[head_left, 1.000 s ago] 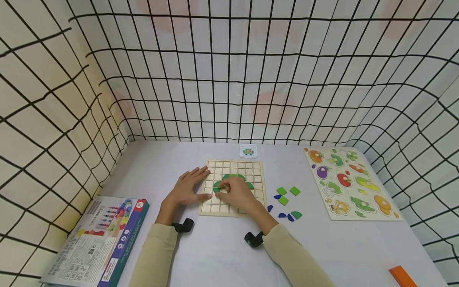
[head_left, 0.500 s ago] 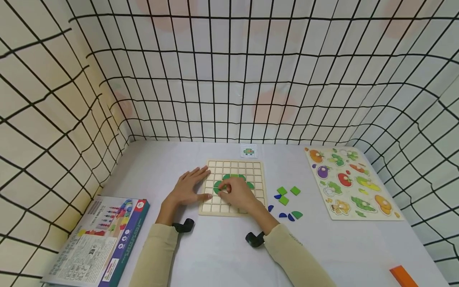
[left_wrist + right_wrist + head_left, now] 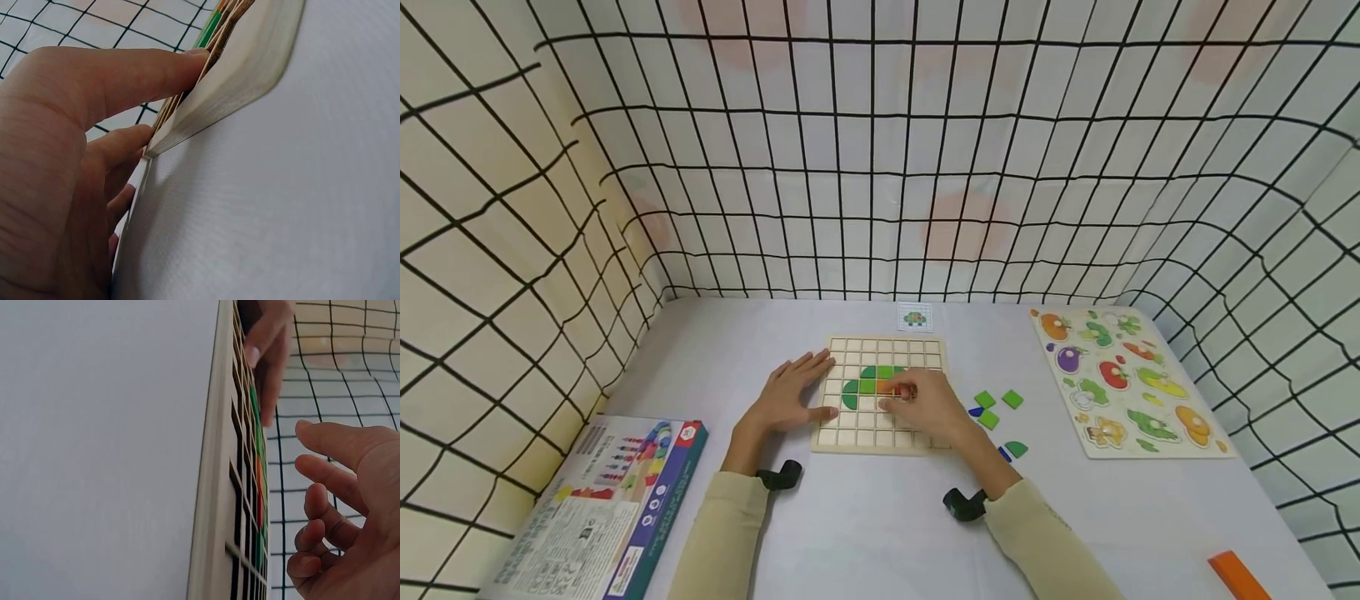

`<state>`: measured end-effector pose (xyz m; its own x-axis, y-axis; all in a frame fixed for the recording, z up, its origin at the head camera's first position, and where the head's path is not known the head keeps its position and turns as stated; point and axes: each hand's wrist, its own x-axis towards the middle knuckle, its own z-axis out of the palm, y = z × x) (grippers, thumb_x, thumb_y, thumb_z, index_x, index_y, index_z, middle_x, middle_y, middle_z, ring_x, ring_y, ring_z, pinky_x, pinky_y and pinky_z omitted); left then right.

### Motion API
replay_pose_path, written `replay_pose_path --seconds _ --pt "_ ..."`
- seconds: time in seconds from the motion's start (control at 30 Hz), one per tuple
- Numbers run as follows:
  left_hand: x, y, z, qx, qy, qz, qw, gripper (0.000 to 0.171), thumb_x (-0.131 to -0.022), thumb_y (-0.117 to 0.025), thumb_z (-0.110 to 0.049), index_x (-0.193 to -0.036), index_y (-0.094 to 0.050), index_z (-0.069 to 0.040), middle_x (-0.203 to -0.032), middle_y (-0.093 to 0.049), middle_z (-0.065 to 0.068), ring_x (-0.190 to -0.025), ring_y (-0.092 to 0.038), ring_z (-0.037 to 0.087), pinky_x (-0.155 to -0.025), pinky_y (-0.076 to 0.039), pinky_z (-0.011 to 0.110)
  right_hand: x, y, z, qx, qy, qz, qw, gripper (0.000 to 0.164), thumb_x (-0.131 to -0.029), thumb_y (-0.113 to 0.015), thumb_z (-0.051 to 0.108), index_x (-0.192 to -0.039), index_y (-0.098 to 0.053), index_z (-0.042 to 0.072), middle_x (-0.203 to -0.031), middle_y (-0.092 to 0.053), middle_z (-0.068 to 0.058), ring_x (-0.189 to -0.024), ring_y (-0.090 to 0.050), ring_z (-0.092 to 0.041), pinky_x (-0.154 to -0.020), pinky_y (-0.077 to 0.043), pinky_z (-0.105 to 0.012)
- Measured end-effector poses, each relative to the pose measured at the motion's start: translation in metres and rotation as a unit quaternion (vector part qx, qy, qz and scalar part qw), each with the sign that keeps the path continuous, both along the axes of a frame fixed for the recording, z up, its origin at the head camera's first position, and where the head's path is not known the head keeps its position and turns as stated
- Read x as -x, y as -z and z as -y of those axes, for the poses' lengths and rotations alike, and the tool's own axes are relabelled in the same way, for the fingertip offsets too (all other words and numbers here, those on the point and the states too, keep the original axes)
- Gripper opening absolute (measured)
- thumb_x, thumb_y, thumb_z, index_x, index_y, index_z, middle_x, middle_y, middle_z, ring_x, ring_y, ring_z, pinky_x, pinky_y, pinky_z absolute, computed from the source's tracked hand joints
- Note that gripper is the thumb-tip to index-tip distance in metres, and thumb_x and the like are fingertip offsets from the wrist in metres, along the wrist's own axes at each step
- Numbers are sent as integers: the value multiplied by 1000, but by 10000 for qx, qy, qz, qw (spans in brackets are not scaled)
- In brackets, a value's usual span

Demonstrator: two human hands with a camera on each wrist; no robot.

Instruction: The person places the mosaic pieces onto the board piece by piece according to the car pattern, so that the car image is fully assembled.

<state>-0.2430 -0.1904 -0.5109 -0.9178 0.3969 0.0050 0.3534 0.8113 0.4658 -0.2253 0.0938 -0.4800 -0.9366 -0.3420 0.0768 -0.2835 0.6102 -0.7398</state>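
Observation:
A wooden grid board (image 3: 842,435) lies on the white table, with green rounded pieces (image 3: 849,394), a green square (image 3: 867,387), an orange square (image 3: 882,387) and a red piece (image 3: 898,390) set in its cells. My left hand (image 3: 786,397) rests at the board's left edge with straight, spread fingers; in the left wrist view its thumb touches the grid. Above the board's right half is my right hand (image 3: 928,404), covering some cells. The right wrist view shows that hand (image 3: 350,512) with thumb and index finger apart and nothing between them.
Loose green squares (image 3: 1012,399), a green quarter-round (image 3: 1016,450) and blue pieces (image 3: 975,412) lie right of the board. A small pattern card (image 3: 914,317) sits behind it. A vegetable puzzle (image 3: 1127,383), an orange block (image 3: 1238,575) and a box (image 3: 595,508) lie farther out.
My right hand has shifted right across the board, uncovering the green square and the orange square. Its forearm now hides some blue pieces. The left hand has stayed at the board's edge.

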Motion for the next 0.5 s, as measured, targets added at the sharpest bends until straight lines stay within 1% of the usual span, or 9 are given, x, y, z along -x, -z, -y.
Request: replay_pose_path --seconds 0.17,0.23,0.4,0.5 --pt "-1 1 1 -22 -36 -50 10000 93 -85 -70 -57 -162 -36 -18 -171 -27 1 -159 -23 33 -126 -16 63 2 -1 -28 44 88 -171 9998 23 -88 -83 28 -105 -80 13 -74 -56 1 -63 -45 -14 -53 -33 -23" --pt "-1 1 0 -59 -45 -62 10000 93 -84 -70 -57 -161 -37 -17 -171 -28 1 -159 -23 34 -126 -16 64 3 -1 -41 15 166 -242 9996 26 -89 -83 29 -108 -80 12 -75 -56 1 -65 -44 -15 -55 -34 -24" --pt "-3 0 -1 -100 -26 -74 9999 93 -84 -70 -56 -161 -37 -17 -171 -28 2 -158 -24 34 -127 -16 63 2 -3 -71 -166 550 -349 9977 29 -88 -83 30 -111 -79 13 -78 -55 1 -70 -42 -16 -59 -33 -25" --pt "-3 -1 -2 -118 -11 -93 9999 92 -84 -71 -55 -161 -38 -17 -171 -29 2 -158 -24 34 -126 -16 63 0 -1 -87 -277 780 -375 9959 30 -86 -84 32 -111 -79 15 -78 -54 1 -69 -43 -16 -58 -33 -25"
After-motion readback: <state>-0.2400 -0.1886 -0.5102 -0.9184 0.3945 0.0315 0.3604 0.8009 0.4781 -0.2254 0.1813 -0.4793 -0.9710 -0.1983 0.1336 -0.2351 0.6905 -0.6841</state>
